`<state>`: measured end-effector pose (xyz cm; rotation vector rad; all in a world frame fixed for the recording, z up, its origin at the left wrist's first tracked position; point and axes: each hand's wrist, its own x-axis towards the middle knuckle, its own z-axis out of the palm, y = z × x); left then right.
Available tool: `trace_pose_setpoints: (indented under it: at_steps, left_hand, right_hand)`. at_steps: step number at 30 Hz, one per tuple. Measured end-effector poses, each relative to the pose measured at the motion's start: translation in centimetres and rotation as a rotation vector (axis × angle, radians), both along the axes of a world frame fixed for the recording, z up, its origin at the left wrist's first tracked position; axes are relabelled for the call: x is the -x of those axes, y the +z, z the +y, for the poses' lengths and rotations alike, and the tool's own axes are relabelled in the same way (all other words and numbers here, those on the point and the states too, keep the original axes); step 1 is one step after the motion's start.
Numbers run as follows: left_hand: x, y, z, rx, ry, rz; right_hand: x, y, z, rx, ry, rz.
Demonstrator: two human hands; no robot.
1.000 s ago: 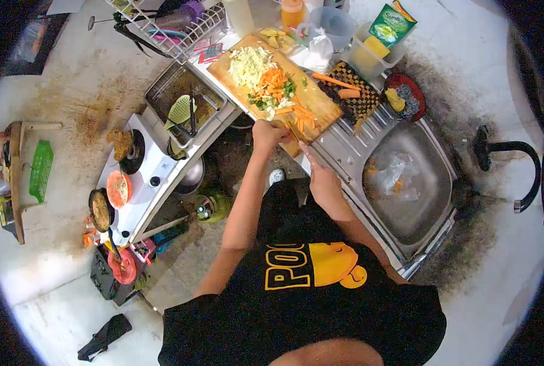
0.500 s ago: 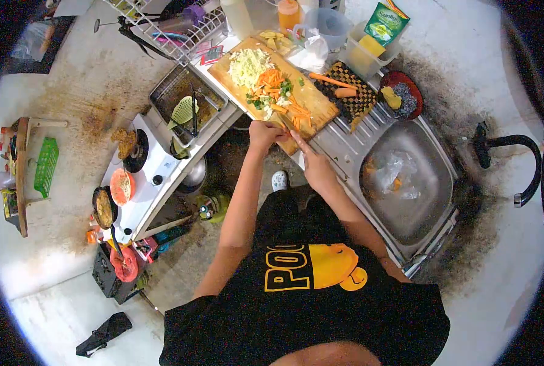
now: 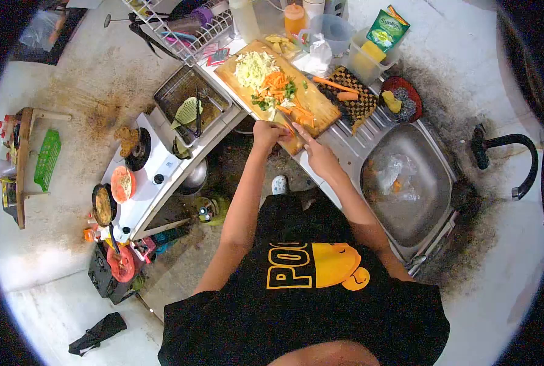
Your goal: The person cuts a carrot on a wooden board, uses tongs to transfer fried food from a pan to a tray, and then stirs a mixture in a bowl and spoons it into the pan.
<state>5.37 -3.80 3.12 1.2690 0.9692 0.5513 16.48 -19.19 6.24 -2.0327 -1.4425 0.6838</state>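
A wooden cutting board (image 3: 317,100) lies on the counter, bearing shredded cabbage (image 3: 256,70), carrot strips (image 3: 276,81) and chopped greens (image 3: 291,89). At the board's near end, my left hand (image 3: 270,134) has its fingers closed on a piece of carrot (image 3: 289,129). Just right of it, my right hand (image 3: 316,148) is wrapped round a knife, whose blade (image 3: 286,116) points away over the board, beside the carrot. The knife handle is mostly hidden by my fingers.
To the right are a checkered mat (image 3: 360,100) with carrots, a steel sink (image 3: 427,210) holding a plastic bag, and a black faucet (image 3: 515,141). A wire-basket tray (image 3: 173,91) and a white stove (image 3: 153,168) with pans stand left. Bottles and containers line the back.
The whole view has shifted slightly. The knife blade now shows more clearly beside the carrot, and my right fingers are more bent round its handle.
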Motion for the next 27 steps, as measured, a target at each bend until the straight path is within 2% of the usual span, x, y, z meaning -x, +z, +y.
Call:
trace_pose_setpoints:
  at_steps: [5,9,11,12,13,15,17,18,20,22,23,25,27]
  left_hand:
    - [0.0,0.4,-0.2,0.081,0.021,-0.081]
    - [0.3,0.9,-0.4,0.056,-0.006,-0.034]
    - [0.3,1.9,-0.8,0.029,0.001,-0.052]
    - [0.3,2.7,-1.0,-0.003,-0.020,0.049]
    - [0.3,3.2,-1.0,-0.038,-0.039,0.148]
    - [0.4,1.7,-0.5,-0.092,-0.065,0.158]
    - [0.4,0.5,-0.4,-0.139,-0.093,0.170]
    - [0.5,0.5,-0.6,-0.140,-0.095,0.114]
    - [0.3,0.6,-1.1,-0.137,-0.091,0.051]
    - [0.1,2.1,-2.4,-0.266,-0.037,0.226]
    - [0.1,2.2,-2.8,-0.260,-0.036,0.221]
    - [0.4,2.2,-3.2,-1.074,-0.082,0.396]
    - [0.9,1.4,-2.9,-1.160,-0.134,0.319]
  right_hand:
    - [1.3,0.8,-1.6,0.052,-0.046,-0.070]
    - [2.2,1.1,-1.3,0.145,-0.063,-0.056]
    - [2.4,0.8,-1.0,0.228,-0.077,-0.151]
    - [2.5,0.6,-0.9,0.230,-0.078,-0.149]
    - [2.5,0.6,-0.7,0.212,-0.082,-0.111]
    - [2.0,0.2,-0.4,0.185,-0.091,-0.082]
    - [1.0,-0.7,-1.0,-0.001,-0.032,0.103]
    - [0.8,-0.3,-1.4,0.003,-0.035,0.103]
    - [0.1,0.6,-2.0,-0.066,-0.104,0.288]
    - [-0.4,2.5,-2.8,-0.045,-0.153,0.314]
    - [-0.8,3.0,-3.1,-0.032,-0.205,0.343]
    - [-1.3,1.8,-3.6,-0.059,-0.195,0.336]
    - [-0.8,1.4,-4.3,-0.121,-0.122,0.293]
